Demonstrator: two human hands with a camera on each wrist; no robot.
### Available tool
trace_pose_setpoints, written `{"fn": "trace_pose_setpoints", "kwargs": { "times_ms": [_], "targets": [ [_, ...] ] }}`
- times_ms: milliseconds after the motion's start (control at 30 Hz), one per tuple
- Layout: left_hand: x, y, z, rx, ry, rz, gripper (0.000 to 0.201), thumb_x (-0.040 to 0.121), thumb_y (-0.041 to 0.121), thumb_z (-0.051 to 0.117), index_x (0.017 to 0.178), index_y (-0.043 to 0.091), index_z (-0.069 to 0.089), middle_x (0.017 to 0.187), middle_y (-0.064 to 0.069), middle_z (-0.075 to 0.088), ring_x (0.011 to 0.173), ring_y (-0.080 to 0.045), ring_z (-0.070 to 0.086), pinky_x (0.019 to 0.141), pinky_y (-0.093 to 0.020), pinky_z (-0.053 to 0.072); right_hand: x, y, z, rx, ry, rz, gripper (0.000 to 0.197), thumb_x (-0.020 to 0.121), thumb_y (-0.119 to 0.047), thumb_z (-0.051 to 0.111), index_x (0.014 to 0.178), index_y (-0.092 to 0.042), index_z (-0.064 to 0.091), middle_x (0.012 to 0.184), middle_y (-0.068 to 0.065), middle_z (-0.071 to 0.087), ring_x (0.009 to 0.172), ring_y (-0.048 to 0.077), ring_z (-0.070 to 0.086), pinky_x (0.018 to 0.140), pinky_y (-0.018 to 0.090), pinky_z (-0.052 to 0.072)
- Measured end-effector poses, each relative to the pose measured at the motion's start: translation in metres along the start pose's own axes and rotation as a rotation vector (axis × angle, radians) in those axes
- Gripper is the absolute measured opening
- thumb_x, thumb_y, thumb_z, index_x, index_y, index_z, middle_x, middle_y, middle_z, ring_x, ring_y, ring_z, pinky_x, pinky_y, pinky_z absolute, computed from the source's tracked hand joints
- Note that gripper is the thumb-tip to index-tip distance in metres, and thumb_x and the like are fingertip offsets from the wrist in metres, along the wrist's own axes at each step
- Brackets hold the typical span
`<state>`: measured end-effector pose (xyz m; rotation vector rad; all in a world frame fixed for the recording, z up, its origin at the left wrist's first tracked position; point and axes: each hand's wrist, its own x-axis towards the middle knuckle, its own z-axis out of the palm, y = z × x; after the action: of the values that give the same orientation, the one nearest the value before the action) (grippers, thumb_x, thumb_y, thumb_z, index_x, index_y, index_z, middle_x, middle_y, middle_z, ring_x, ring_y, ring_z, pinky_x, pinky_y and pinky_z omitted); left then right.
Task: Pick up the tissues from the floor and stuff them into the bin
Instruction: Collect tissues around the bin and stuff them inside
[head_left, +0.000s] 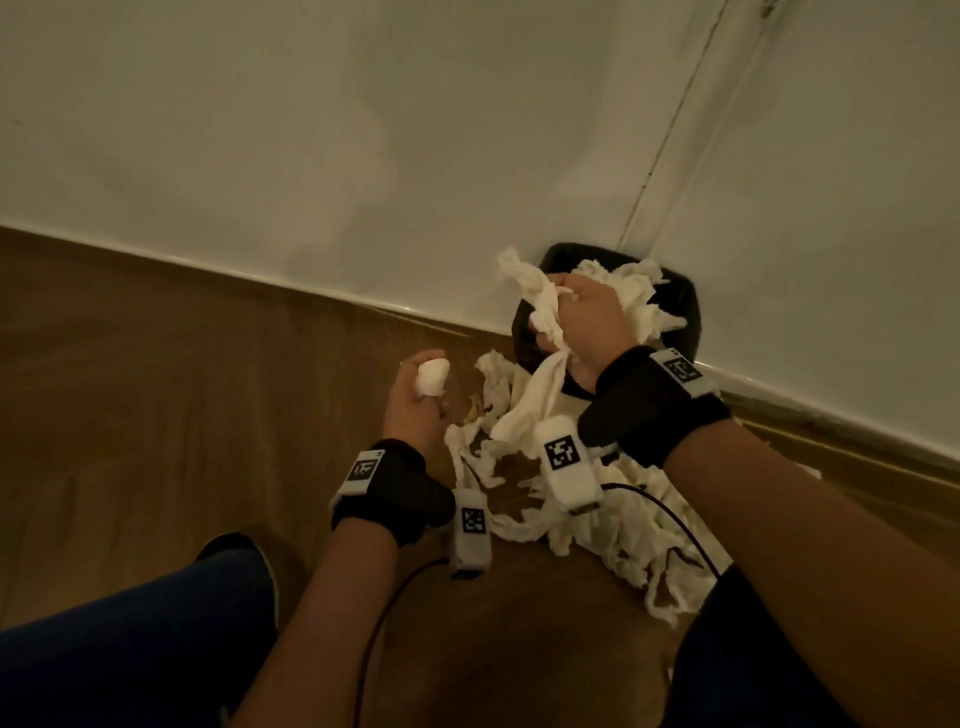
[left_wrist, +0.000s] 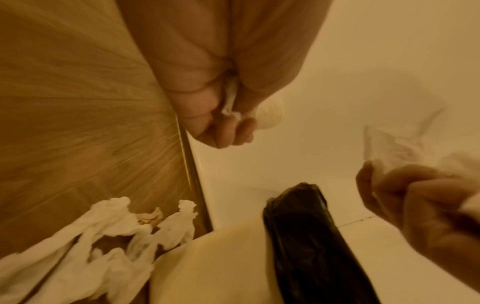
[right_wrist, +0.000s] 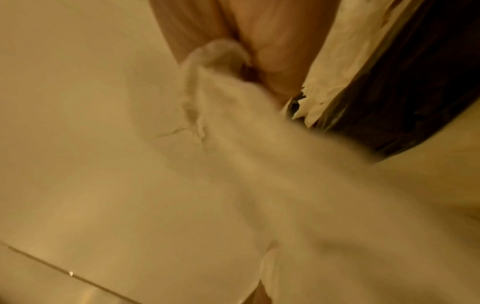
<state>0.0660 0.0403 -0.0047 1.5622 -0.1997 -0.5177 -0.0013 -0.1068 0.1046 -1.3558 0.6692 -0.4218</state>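
My left hand (head_left: 415, 400) hovers above the wooden floor and grips a small balled white tissue (head_left: 434, 377), which also shows past the curled fingers (left_wrist: 223, 129) as a tissue ball (left_wrist: 270, 115). My right hand (head_left: 582, 322) is over the mouth of the bin (head_left: 688, 317), gripping a long crumpled bunch of tissue (head_left: 537, 301) that trails down towards the floor. The bin has a black liner (left_wrist: 298, 226) and a cream body (left_wrist: 221, 267). More tissue (head_left: 639, 291) lies in its mouth. Several loose tissues (head_left: 597, 519) are strewn on the floor before the bin.
The bin stands in a corner against the white wall (head_left: 363, 156), with a skirting edge (head_left: 363, 306) along the floor. My knee in blue trousers (head_left: 130, 639) is at lower left. Cables (head_left: 670, 514) run from the wrist cameras over the tissues.
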Motion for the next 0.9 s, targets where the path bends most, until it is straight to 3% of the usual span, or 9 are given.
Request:
{"fn": "trace_pose_setpoints", "kwargs": {
  "times_ms": [33,100,167,233,367,500,667,800,900],
  "targets": [
    [0.001,0.005,0.002,0.035,0.0,0.023,0.046,0.085,-0.011,0.039,0.103,0.029,0.054,0.103,-0.009,0.052,0.081,-0.017,0.051,0.066,-0.025,0.045,0.001,-0.003,-0.001,-0.021,0.034,0.022,0.026,0.093,0.002,0.039,0.081,-0.012,0.057,0.064,0.004,0.05,0.044,0.007,0.048,0.041,0.019,0.038],
    [0.0,0.018,0.009,0.02,0.0,0.051,0.043,0.084,-0.012,0.038,0.103,0.024,0.054,0.093,-0.003,0.051,0.073,-0.014,0.049,0.057,-0.016,0.045,0.002,-0.008,-0.007,0.035,0.056,0.082,0.025,0.094,-0.01,0.041,0.072,-0.019,0.051,0.067,-0.002,0.048,0.055,0.008,0.046,0.049,0.022,0.041],
    [0.002,0.032,0.019,-0.07,0.004,0.056,0.034,0.086,-0.008,0.039,0.096,0.021,0.055,0.087,0.001,0.05,0.067,-0.011,0.047,0.045,-0.01,0.041,0.003,-0.015,-0.013,0.4,-0.012,0.148,0.029,0.094,-0.021,0.035,0.066,-0.018,0.041,0.062,0.0,0.04,0.052,0.011,0.04,0.047,0.022,0.039],
    [0.006,0.045,0.028,-0.179,-0.012,0.018,0.026,0.089,-0.001,0.041,0.088,0.02,0.056,0.095,-0.005,0.053,0.08,-0.017,0.052,0.056,-0.012,0.045,0.011,-0.022,-0.024,0.626,0.052,0.123,0.033,0.094,-0.031,0.033,0.069,-0.014,0.046,0.064,0.005,0.048,0.058,0.017,0.048,0.06,0.024,0.043],
    [0.008,0.056,0.043,-0.014,-0.077,0.071,0.029,0.094,0.006,0.037,0.096,0.028,0.056,0.129,-0.013,0.045,0.116,-0.027,0.046,0.102,-0.036,0.039,0.027,-0.041,-0.056,0.547,0.539,-0.027,0.039,0.097,-0.032,0.035,0.065,-0.014,0.046,0.065,0.004,0.049,0.062,0.021,0.049,0.057,0.025,0.04],
    [0.003,0.067,0.059,0.191,-0.07,0.242,0.045,0.092,-0.005,0.03,0.104,0.032,0.054,0.124,0.002,0.02,0.095,0.001,0.039,0.088,-0.005,0.035,0.036,-0.051,-0.092,0.558,0.737,-0.17,0.05,0.099,-0.044,0.033,0.063,-0.013,0.049,0.069,0.008,0.051,0.07,0.025,0.053,0.064,0.033,0.043],
    [0.0,0.074,0.084,0.296,-0.103,0.356,0.042,0.093,0.0,0.044,0.104,0.037,0.059,0.115,0.003,0.026,0.094,-0.011,0.049,0.094,-0.023,0.045,0.043,-0.041,-0.125,0.465,0.903,-0.295,0.043,0.099,-0.035,0.041,0.064,-0.012,0.05,0.072,0.009,0.051,0.074,0.025,0.052,0.069,0.035,0.045],
    [0.002,0.071,0.104,0.459,-0.143,0.516,0.03,0.089,0.003,0.055,0.101,0.029,0.066,0.106,0.007,0.034,0.093,0.001,0.045,0.097,-0.009,0.037,0.051,-0.025,-0.132,0.269,0.935,-0.353,0.041,0.099,-0.028,0.043,0.06,-0.016,0.048,0.066,0.003,0.05,0.073,0.021,0.05,0.071,0.034,0.044],
    [0.006,0.063,0.112,0.664,-0.188,0.621,0.028,0.089,0.004,0.055,0.108,0.022,0.066,0.106,0.006,0.035,0.094,-0.004,0.045,0.093,-0.006,0.032,0.058,-0.016,-0.131,0.159,0.841,-0.318,0.034,0.1,-0.023,0.037,0.067,-0.018,0.046,0.076,0.006,0.052,0.079,0.021,0.05,0.074,0.034,0.043]
  ]
}}
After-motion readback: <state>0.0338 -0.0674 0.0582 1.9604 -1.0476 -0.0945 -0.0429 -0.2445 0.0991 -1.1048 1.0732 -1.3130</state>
